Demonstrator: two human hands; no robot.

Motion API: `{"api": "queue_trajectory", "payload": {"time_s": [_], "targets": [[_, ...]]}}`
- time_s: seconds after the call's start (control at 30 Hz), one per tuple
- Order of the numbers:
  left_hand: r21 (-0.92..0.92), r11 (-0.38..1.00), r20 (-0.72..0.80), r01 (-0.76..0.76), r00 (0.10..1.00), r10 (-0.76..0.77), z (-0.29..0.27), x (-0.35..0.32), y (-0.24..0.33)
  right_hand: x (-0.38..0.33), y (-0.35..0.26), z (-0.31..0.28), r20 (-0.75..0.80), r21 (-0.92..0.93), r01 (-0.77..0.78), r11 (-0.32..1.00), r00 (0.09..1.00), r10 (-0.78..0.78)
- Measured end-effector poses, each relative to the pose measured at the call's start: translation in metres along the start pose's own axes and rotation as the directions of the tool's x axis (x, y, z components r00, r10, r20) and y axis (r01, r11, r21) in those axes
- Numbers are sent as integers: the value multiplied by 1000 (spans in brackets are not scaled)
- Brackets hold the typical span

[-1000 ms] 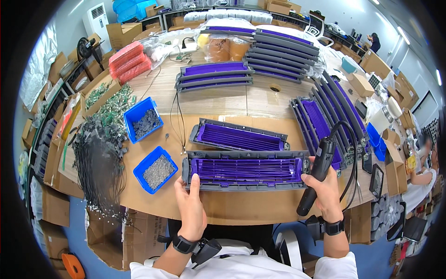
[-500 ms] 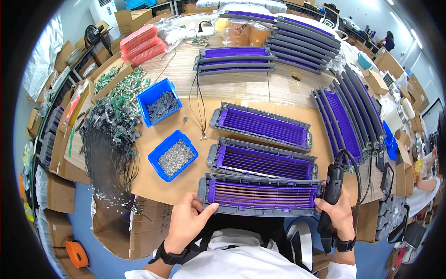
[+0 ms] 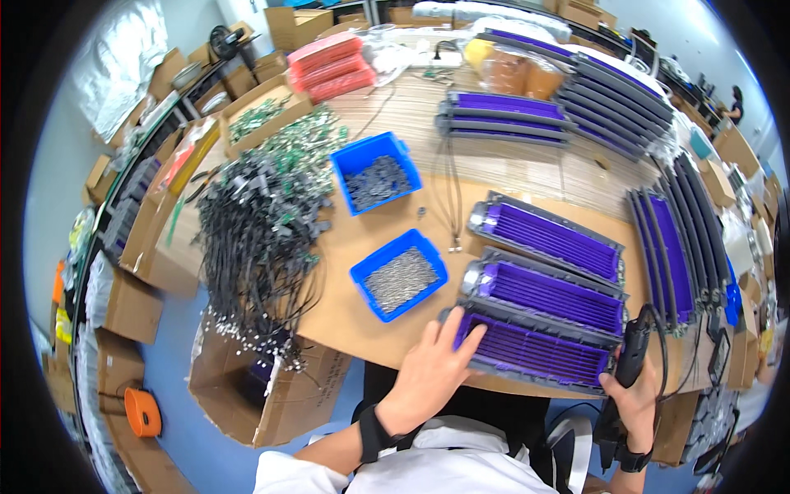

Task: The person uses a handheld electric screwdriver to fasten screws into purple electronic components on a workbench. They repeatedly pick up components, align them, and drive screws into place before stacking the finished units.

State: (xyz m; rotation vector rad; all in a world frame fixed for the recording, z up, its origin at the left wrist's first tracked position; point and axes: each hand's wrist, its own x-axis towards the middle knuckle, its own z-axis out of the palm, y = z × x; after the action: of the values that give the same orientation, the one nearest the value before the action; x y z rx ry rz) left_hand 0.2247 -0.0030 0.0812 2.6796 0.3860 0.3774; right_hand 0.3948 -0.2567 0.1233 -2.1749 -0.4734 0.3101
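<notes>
The nearest of three long vent grilles, a purple-slatted panel (image 3: pixel 539 352) in a dark grey frame, lies at the table's front edge. My left hand (image 3: pixel 436 370) grips its left end, thumb and fingers over the corner. A black corded electric screwdriver (image 3: pixel 632 352) is in my right hand (image 3: pixel 638 399), whose thumb touches the panel's right end. Just beyond lie a second grille (image 3: pixel 551 298) and a third grille (image 3: pixel 555 239), roughly parallel. The screwdriver's tip is hard to make out.
Left of the grilles stand a blue bin of small metal parts (image 3: pixel 401 281) and a blue bin of dark grey parts (image 3: pixel 377 183). A heap of black cables (image 3: pixel 255 222) hangs over the left edge. Stacked grilles (image 3: pixel 613 103) stand at the back, more grilles (image 3: pixel 679 247) at right.
The view has swung left, so the table sits further right in the picture. The nearest grille now lies closer against the second one, and my left hand has moved up around its left corner.
</notes>
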Motion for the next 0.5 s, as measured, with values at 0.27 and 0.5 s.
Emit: {"api": "queue_trajectory", "payload": {"time_s": [0.27,0.5], "targets": [[-70,997,-102,14,995,-21,6,9,-10,34,-5,1,-15,31,64,997,998,-64],[-244,969,-288,19,953,-92,-73,-19,-50,22,-4,-30,-298,244,76,967,954,0]]}}
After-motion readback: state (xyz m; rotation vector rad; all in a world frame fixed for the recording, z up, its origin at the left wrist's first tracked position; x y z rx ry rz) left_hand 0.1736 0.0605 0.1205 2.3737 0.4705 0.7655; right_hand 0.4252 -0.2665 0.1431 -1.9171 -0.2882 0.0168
